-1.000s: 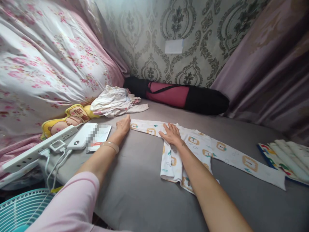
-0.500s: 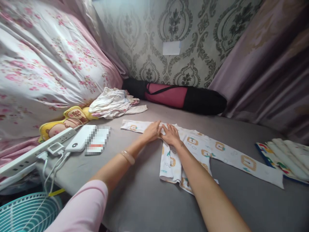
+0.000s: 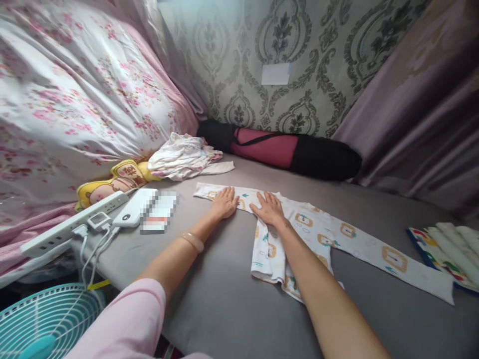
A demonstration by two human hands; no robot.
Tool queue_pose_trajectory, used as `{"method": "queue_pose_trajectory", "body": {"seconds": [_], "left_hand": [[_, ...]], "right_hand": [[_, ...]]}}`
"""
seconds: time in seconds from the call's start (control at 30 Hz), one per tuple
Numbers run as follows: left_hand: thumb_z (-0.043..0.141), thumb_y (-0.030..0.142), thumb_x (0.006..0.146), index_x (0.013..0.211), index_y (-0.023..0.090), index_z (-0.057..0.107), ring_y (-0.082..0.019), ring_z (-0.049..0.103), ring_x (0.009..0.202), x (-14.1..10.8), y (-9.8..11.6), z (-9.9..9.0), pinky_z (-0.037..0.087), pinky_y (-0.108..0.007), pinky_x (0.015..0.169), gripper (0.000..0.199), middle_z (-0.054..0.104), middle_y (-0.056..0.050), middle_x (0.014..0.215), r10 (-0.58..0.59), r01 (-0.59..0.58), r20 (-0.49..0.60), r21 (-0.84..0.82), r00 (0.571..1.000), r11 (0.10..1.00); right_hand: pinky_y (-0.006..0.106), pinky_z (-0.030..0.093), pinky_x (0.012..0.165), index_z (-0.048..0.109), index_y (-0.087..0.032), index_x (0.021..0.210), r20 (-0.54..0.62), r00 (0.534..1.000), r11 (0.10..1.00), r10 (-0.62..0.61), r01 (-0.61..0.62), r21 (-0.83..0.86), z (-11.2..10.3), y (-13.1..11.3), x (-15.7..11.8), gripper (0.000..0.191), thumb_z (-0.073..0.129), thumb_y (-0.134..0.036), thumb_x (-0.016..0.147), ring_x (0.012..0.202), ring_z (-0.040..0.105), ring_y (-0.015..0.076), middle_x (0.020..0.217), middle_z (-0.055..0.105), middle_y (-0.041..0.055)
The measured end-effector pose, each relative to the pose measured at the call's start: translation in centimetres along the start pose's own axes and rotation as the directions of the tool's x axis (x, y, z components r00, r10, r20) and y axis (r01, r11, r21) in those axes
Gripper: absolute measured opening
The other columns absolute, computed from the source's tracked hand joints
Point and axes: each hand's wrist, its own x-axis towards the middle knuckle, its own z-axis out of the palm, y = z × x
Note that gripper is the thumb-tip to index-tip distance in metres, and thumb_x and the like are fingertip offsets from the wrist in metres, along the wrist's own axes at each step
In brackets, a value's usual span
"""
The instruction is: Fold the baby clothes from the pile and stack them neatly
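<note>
A small white garment [image 3: 304, 230] with orange and green prints lies on the grey surface, both sleeves stretched out sideways. My left hand [image 3: 224, 203] rests flat on the left sleeve, fingers extended. My right hand [image 3: 268, 208] presses flat near that sleeve's shoulder end, with its fingers spread. Neither hand grips the cloth. The garment's left side edge is folded over, and my right forearm hides part of the body. The other sleeve [image 3: 394, 259] reaches out to the right.
Crumpled clothes [image 3: 183, 155] and a yellow plush [image 3: 107, 187] lie at the back left, near a power strip [image 3: 75, 224] and white power bank [image 3: 135, 208]. A black and red bag [image 3: 267, 147] lies along the wall. Rolled cloths [image 3: 454, 249] sit right; a fan [image 3: 48, 319] stands lower left.
My left hand has slid left along the sleeve, away from my right hand, and lies flatter. The sleeve's print now shows between them. The view has shifted slightly.
</note>
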Motion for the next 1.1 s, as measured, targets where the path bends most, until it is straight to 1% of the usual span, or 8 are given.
{"method": "queue_pose_trajectory", "body": {"seconds": [0.3, 0.5, 0.6, 0.7, 0.8, 0.87, 0.97, 1.1], "left_hand": [[0.017, 0.039, 0.099, 0.149, 0.006, 0.028, -0.028, 0.02, 0.147, 0.1, -6.3, -2.2, 0.013, -0.047, 0.118, 0.061, 0.025, -0.017, 0.158, -0.173, 0.169, 0.044, 0.092, 0.984, 0.981], [0.019, 0.036, 0.099, 0.147, 0.01, 0.034, -0.026, 0.022, 0.146, -0.1, -8.2, -2.2, 0.015, -0.048, 0.118, 0.056, 0.029, -0.015, 0.156, -0.137, 0.138, -0.025, 0.085, 0.99, 0.987], [0.027, 0.037, 0.099, 0.146, 0.009, 0.034, -0.028, 0.019, 0.147, -0.7, -7.3, -2.2, 0.014, -0.049, 0.118, 0.055, 0.027, -0.019, 0.157, -0.109, 0.129, -0.153, 0.126, 0.982, 0.984], [0.037, 0.035, 0.097, 0.144, 0.009, 0.035, -0.031, 0.022, 0.145, -1.5, -5.6, -2.8, 0.013, -0.051, 0.118, 0.054, 0.029, -0.021, 0.155, -0.05, 0.091, -0.266, 0.146, 0.963, 0.985], [0.042, 0.032, 0.094, 0.137, 0.014, 0.044, -0.029, 0.046, 0.128, -2.9, -3.3, -3.7, 0.033, -0.044, 0.11, 0.046, 0.045, -0.019, 0.142, 0.045, -0.041, -0.195, 0.025, 0.98, 0.999], [0.044, 0.032, 0.093, 0.127, 0.018, 0.053, -0.023, 0.057, 0.111, -4.5, -1.4, -4.2, 0.045, -0.036, 0.099, 0.038, 0.056, -0.013, 0.127, 0.18, -0.195, -0.123, -0.121, 0.976, 0.973], [0.047, 0.037, 0.092, 0.111, 0.021, 0.062, -0.018, 0.061, 0.091, -7.8, 1.5, -5.0, 0.05, -0.03, 0.085, 0.029, 0.062, -0.008, 0.105, 0.402, -0.394, -0.041, -0.317, 0.915, 0.863], [0.048, 0.04, 0.093, 0.109, 0.024, 0.064, -0.015, 0.061, 0.082, -12.4, 4.7, -5.3, 0.049, -0.027, 0.076, 0.028, 0.063, -0.006, 0.097, 0.554, -0.47, 0.078, -0.44, 0.829, 0.765]], "right_hand": [[0.04, 0.005, 0.116, 0.025, -0.024, 0.153, 0.003, 1.0, 1.0, -0.005, 0.005, 0.02, -0.1, 0.1, -0.2, 0.074, 0.028, -0.065, 0.092, 0.148, 0.01, 0.0259, 0.161, 0.017, 0.0087], [0.039, 0.005, 0.117, 0.026, -0.024, 0.153, -0.013, 1.0, 0.999, -0.01, 0.011, 0.042, 0.2, 0.0, -0.2, 0.071, 0.029, -0.063, 0.093, 0.148, 0.009, 0.0252, 0.161, 0.016, 0.0089], [0.039, 0.004, 0.118, 0.027, -0.021, 0.153, 0.012, 0.999, 0.992, -0.033, 0.031, 0.121, -0.4, 0.3, -0.1, 0.07, 0.031, -0.06, 0.094, 0.148, 0.008, 0.0245, 0.161, 0.016, 0.0094], [0.034, 0.011, 0.118, 0.028, -0.018, 0.152, -0.013, 0.999, 0.94, -0.043, 0.045, 0.338, -1.5, 1.3, -0.9, 0.066, 0.029, -0.054, 0.097, 0.148, 0.013, 0.0198, 0.16, 0.02, 0.0083], [0.029, 0.027, 0.112, 0.036, -0.018, 0.149, -0.13, 0.991, 0.846, -0.034, 0.097, 0.524, -2.7, 3.2, -3.3, 0.059, 0.034, -0.046, 0.097, 0.142, 0.03, 0.0171, 0.155, 0.034, 0.0068], [0.03, 0.037, 0.106, 0.043, -0.018, 0.144, -0.171, 0.985, 0.798, -0.02, 0.118, 0.59, -3.4, 5.0, -5.9, 0.054, 0.042, -0.037, 0.094, 0.132, 0.046, 0.0185, 0.148, 0.046, 0.0076], [0.031, 0.044, 0.099, 0.056, -0.017, 0.131, -0.185, 0.982, 0.757, 0.029, 0.099, 0.646, -4.4, 8.0, -10.7, 0.045, 0.047, -0.031, 0.089, 0.114, 0.06, 0.0197, 0.132, 0.061, 0.009], [0.033, 0.05, 0.09, 0.065, -0.018, 0.113, -0.139, 0.981, 0.746, 0.137, -0.009, 0.666, -4.9, 11.3, -17.6, 0.034, 0.047, -0.034, 0.088, 0.1, 0.066, 0.0209, 0.11, 0.071, 0.0074]]}}
